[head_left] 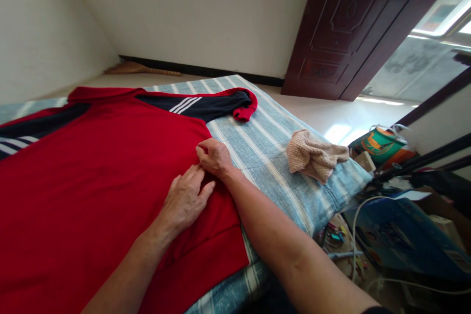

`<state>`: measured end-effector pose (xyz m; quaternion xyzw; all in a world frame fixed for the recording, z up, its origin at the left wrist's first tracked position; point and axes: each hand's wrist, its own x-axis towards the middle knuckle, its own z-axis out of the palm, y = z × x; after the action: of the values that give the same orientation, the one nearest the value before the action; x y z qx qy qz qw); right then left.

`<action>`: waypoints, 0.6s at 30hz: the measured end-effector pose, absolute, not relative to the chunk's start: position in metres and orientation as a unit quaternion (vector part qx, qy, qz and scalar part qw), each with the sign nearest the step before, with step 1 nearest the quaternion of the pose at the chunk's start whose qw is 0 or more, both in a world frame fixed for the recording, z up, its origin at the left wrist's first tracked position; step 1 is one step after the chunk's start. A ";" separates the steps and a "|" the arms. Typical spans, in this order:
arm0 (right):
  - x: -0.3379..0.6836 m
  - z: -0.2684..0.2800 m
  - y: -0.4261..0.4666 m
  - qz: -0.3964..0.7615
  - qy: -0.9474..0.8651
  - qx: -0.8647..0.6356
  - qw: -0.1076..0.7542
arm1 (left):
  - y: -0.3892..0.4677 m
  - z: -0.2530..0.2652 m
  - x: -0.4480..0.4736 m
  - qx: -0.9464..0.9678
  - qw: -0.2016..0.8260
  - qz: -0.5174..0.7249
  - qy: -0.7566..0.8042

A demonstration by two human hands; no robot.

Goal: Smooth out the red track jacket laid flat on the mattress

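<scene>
A red jacket (110, 171) with navy sleeves and white stripes lies spread out on a bed or table with a blue-and-white striped cover (265, 167). Its right-hand sleeve (217, 105) is bent, with the red cuff turned inward. My left hand (186, 198) rests flat on the red cloth, thumb apart from the fingers. Just beyond it, my right hand (215, 157) has its thumb and fingers pinched together on the cloth near the jacket's side edge. The fingertips of both hands are close together.
A crumpled beige knitted cloth (314, 154) lies on the cover at right. Past the corner are a green bag (384, 142), a blue box (405, 235) and a white cable (355, 235). A dark red door (342, 29) stands behind, and a broom (136, 68) lies by the wall.
</scene>
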<state>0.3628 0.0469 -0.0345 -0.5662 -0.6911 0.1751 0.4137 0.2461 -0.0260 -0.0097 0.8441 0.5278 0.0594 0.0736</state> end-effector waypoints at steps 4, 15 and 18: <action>0.364 -0.032 0.047 0.161 -0.689 -0.585 0.395 | -0.004 -0.005 0.237 0.823 0.034 0.034 0.566; 0.364 -0.029 0.048 0.146 -0.689 -0.600 0.380 | 0.053 -0.012 0.239 0.805 -0.010 0.021 0.593; 0.364 -0.028 0.048 0.149 -0.689 -0.599 0.381 | 0.061 -0.011 0.244 0.809 -0.006 0.029 0.587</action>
<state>0.3645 0.0479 -0.0283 -0.5990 -0.6886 0.1486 0.3807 0.2444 0.0611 -0.0106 0.8092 0.5868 0.0291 -0.0065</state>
